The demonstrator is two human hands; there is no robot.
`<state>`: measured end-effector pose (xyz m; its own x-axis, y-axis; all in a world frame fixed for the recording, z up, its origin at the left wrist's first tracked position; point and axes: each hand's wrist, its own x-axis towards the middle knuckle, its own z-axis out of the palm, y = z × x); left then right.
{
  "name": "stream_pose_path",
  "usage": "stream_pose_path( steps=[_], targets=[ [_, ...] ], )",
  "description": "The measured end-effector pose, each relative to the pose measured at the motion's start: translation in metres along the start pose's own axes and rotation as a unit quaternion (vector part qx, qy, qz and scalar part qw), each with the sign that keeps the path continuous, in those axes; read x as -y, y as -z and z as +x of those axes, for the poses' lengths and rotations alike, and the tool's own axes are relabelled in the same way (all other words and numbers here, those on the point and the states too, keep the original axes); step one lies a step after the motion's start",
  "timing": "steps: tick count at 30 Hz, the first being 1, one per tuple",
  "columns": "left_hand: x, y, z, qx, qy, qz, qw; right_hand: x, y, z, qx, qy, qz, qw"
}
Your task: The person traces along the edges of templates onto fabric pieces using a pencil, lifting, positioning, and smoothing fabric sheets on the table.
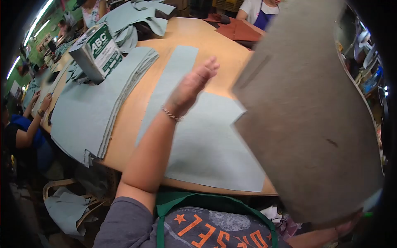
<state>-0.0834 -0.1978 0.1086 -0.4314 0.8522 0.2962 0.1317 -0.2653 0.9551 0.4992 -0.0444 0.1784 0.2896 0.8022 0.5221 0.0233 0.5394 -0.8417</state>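
My left hand (193, 89), with a chain bracelet at its wrist, is stretched out flat above a pale blue-grey cut panel (211, 136) on the table. It holds nothing and is a little blurred. At the lower right, my right hand (349, 225) grips the bottom edge of a large grey-brown panel (310, 111), raised on edge and blurred. That panel hides much of the table's right side. A thick stack of pale blue-grey panels (91, 107) lies left of my left hand, with a rectangular ABC tin (97, 51) standing on it.
The wooden table (182, 31) bears more blue-grey pieces (138, 18) at the back and reddish-brown pieces (237, 31) at the far side. People sit at the far edge and the left, one person's hand (46, 101) near the table. A chair (68, 206) holding scraps stands lower left.
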Motion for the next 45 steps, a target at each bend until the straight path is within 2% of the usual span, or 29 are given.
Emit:
stream_pose_path(
  steps=[1, 3, 5, 6, 7, 9, 11, 13, 16, 20, 22, 29, 32, 35, 37, 39, 41, 45],
  targets=[
    [-0.014, 0.004, -0.001, 0.013, 0.016, -0.087, 0.996, -0.006, -0.008, -0.003, 0.039, -0.034, 0.049, 0.997],
    [-0.023, 0.022, -0.006, 0.068, -0.019, -0.203, 0.977, -0.022, -0.038, -0.019, 0.152, -0.142, 0.185, 0.961],
    [-0.031, 0.027, -0.019, 0.006, -0.064, -0.092, 0.994, -0.039, -0.083, -0.043, 0.247, -0.254, 0.285, 0.891],
    [-0.039, 0.027, -0.029, -0.033, -0.04, -0.059, 0.997, -0.093, -0.065, -0.032, 0.17, -0.216, 0.153, 0.949],
    [-0.045, 0.028, -0.042, -0.072, -0.014, -0.023, 0.997, -0.075, -0.117, -0.058, 0.208, -0.196, 0.14, 0.948],
    [-0.027, 0.045, -0.073, -0.129, 0.025, 0.028, 0.991, -0.098, -0.154, -0.089, 0.175, -0.255, 0.126, 0.943],
    [-0.007, 0.056, -0.099, -0.18, 0.04, -0.016, 0.983, -0.116, -0.166, -0.114, 0.279, -0.282, -0.031, 0.918],
    [0.014, 0.074, -0.115, -0.197, 0.081, -0.03, 0.977, -0.129, -0.187, -0.138, 0.348, -0.179, -0.074, 0.917],
    [0.026, 0.087, -0.109, -0.202, 0.096, -0.002, 0.975, -0.108, -0.21, -0.14, 0.401, -0.085, -0.303, 0.86],
    [0.045, 0.108, -0.09, -0.184, 0.145, -0.03, 0.972, -0.124, -0.218, -0.148, 0.418, -0.018, -0.343, 0.841],
    [0.06, 0.118, -0.086, -0.195, 0.174, 0.017, 0.965, -0.134, -0.223, -0.154, 0.416, 0.003, -0.375, 0.828],
    [0.079, 0.112, -0.089, -0.164, 0.192, 0.168, 0.953, -0.122, -0.238, -0.154, 0.447, -0.022, -0.432, 0.783],
    [0.07, 0.11, -0.086, -0.121, 0.183, 0.391, 0.894, -0.123, -0.243, -0.154, 0.442, -0.022, -0.467, 0.765],
    [0.074, 0.107, -0.082, -0.129, 0.189, 0.409, 0.883, -0.126, -0.245, -0.152, 0.459, -0.009, -0.482, 0.746],
    [0.093, 0.125, -0.08, -0.098, 0.156, 0.431, 0.883, -0.123, -0.248, -0.141, 0.508, 0.006, -0.51, 0.694],
    [0.085, 0.118, -0.078, -0.118, 0.168, 0.465, 0.861, -0.117, -0.251, -0.127, 0.56, 0.0, -0.507, 0.655],
    [0.083, 0.12, -0.074, -0.082, 0.178, 0.456, 0.868, -0.12, -0.252, -0.116, 0.596, -0.013, -0.496, 0.631],
    [0.068, 0.106, -0.076, -0.068, 0.207, 0.373, 0.902, -0.122, -0.247, -0.121, 0.576, -0.029, -0.49, 0.653]
  ],
)
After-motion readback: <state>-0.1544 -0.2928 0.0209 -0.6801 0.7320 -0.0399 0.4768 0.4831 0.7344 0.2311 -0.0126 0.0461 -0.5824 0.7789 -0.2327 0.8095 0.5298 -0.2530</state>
